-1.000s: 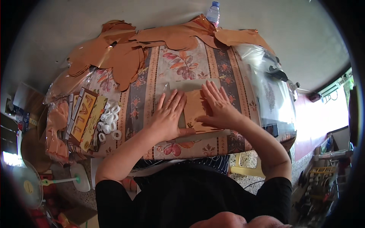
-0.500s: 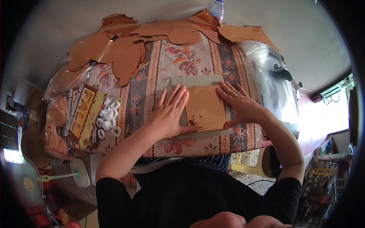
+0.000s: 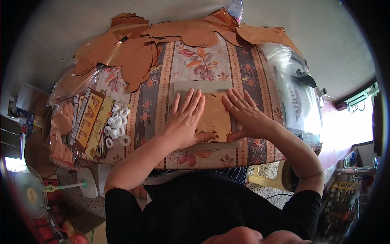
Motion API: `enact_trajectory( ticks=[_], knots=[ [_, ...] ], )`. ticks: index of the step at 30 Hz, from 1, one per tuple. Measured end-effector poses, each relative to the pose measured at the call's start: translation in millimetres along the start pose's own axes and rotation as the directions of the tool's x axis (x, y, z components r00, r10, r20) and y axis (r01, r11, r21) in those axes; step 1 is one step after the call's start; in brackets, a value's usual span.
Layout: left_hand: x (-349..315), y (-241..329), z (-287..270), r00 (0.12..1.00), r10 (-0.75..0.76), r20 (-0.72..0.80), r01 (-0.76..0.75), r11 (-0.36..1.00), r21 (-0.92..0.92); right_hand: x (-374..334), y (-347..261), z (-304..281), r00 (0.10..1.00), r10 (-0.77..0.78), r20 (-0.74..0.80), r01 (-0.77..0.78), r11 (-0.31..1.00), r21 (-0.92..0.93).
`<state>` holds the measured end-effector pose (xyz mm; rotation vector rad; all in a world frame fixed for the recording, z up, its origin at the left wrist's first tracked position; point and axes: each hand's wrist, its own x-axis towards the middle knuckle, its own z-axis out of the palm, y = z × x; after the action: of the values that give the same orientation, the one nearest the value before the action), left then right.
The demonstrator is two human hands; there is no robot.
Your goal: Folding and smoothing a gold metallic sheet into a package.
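A flat golden-orange sheet or packet (image 3: pixel 215 114), with small dark marks near its lower edge, lies on a grey board (image 3: pixel 199 86) at the middle of the table. My left hand (image 3: pixel 187 120) rests flat over its left side, fingers stretched forward and thumb across the lower left corner. Over the right edge lies my right hand (image 3: pixel 250 118), fingers spread and pointing away, thumb by the lower right corner. Both palms hide the board's sides.
Copper-coloured foil shapes (image 3: pixel 134 61) line the far edge. At left are printed autumn cards (image 3: pixel 90 120), white rings (image 3: pixel 117 126) and a clear bag of copper pieces (image 3: pixel 61 136). Clear plastic bags (image 3: pixel 290 85) lie at right; a bottle (image 3: pixel 235 10) stands behind.
The board and golden piece have shifted a little to the left. My right hand has moved left with them, while my left hand stays nearly in place.
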<state>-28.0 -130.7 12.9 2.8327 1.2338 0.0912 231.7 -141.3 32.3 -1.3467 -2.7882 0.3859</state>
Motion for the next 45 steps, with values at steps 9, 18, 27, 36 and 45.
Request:
enact_trajectory(
  ticks=[9, 18, 27, 36, 45],
  knots=[
    [2.1, -3.0, -4.1, 0.998, 0.058, -0.028, -0.061, 0.994, -0.094, 10.4, -7.2, -0.5, 1.0, -0.018, 0.011, 0.018, 0.999, -0.027],
    [-0.7, -6.5, -4.3, 0.999, 0.052, 0.003, -0.051, 0.997, -0.053, 22.8, -21.4, 9.6, 1.0, -0.008, -0.012, 0.007, 0.999, -0.038],
    [-11.6, -10.7, -6.2, 1.0, -0.007, -0.002, 0.007, 0.997, -0.074, 19.5, -18.7, 10.5, 1.0, -0.019, -0.002, 0.019, 0.999, -0.031],
    [-12.6, -11.7, -8.3, 1.0, 0.0, 0.008, 0.001, 0.999, -0.051, 35.1, -27.1, 10.1, 0.999, -0.035, 0.035, 0.036, 0.999, -0.035],
    [-14.1, -12.5, -3.8, 0.997, 0.028, -0.079, -0.032, 0.998, -0.058, 47.0, -45.6, 15.1, 1.0, -0.001, 0.002, 0.001, 1.0, -0.001]
  ],
)
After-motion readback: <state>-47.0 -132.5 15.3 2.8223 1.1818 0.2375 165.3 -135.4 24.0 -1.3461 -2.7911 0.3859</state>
